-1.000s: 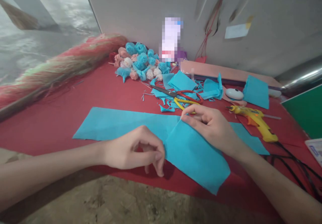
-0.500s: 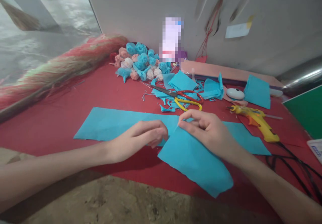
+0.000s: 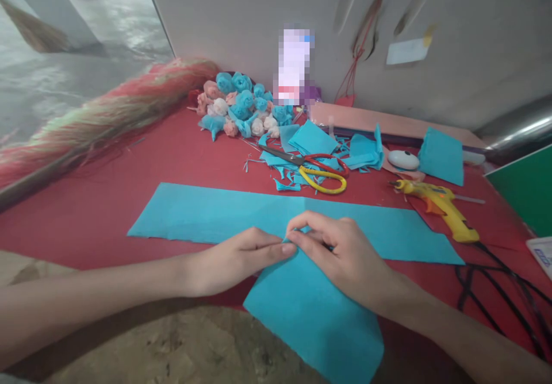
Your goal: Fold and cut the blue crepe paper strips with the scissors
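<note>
A blue sheet of crepe paper (image 3: 321, 309) hangs from my fingers over the front edge of the red surface. My right hand (image 3: 338, 252) pinches its upper edge between thumb and forefinger. Against those fingertips, my left hand (image 3: 245, 260) closes on the same corner, thumb on top. Beneath and behind both hands lies a long blue paper strip (image 3: 207, 211), flat on the red surface. Just beyond that strip rest scissors (image 3: 323, 171) with one red and one yellow handle, amid blue paper scraps (image 3: 282, 171).
Paper flowers (image 3: 244, 105) in blue, pink and white are heaped at the back. A yellow glue gun (image 3: 440, 203) lies at right, its black cord (image 3: 500, 269) trailing forward. Folded blue paper (image 3: 440, 155) sits behind it. A broom (image 3: 99, 114) stretches along the left.
My right hand has drawn the blue sheet toward me and a little left. My left hand has moved in and now grips the sheet's corner too.
</note>
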